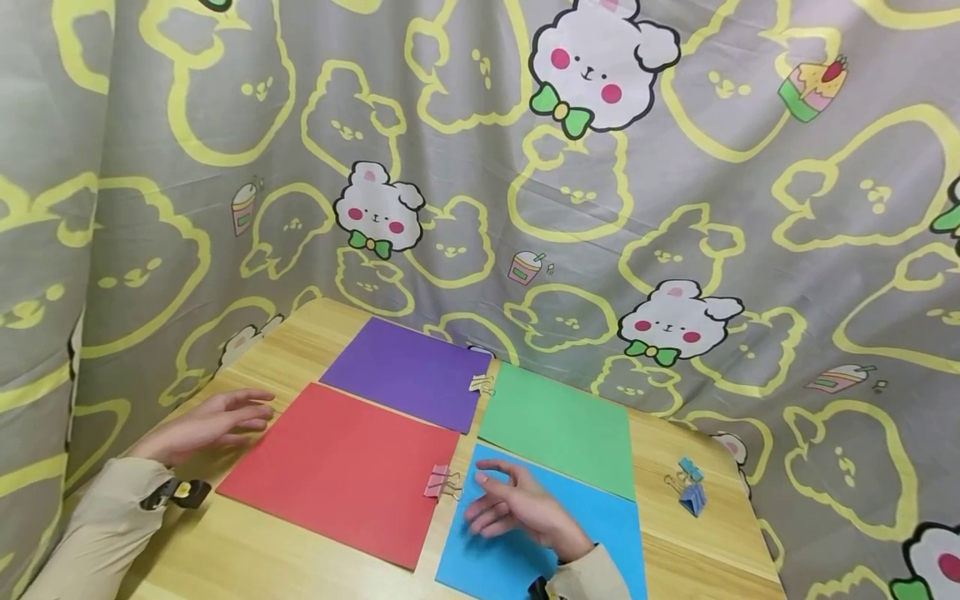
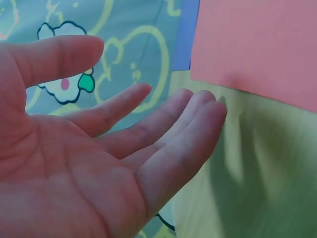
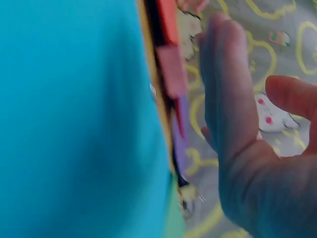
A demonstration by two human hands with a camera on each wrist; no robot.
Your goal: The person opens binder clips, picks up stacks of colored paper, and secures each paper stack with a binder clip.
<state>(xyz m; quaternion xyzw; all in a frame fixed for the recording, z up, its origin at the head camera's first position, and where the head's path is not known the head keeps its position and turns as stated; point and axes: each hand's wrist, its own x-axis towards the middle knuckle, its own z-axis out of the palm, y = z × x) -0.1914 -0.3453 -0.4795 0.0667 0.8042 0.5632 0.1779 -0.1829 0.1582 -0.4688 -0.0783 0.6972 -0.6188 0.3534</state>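
Note:
My left hand (image 1: 217,425) hovers beside the left edge of a red sheet (image 1: 337,475), holding nothing; its fingers (image 2: 183,158) are loosely extended in the left wrist view. Over a blue sheet (image 1: 600,533) hangs my right hand (image 1: 525,508), fingers relaxed and nothing in them. A pink binder clip (image 1: 435,482) grips the red sheet's right edge, a little left of the right hand. Behind lies a purple sheet (image 1: 408,371) with a cream binder clip (image 1: 480,383) on its right edge. The green sheet (image 1: 558,429) lies behind the blue one.
On the right of the wooden table (image 1: 720,550) lie a teal binder clip (image 1: 691,470) and a blue binder clip (image 1: 693,501), close together. A grey patterned curtain (image 1: 465,167) stands around the table's back and sides.

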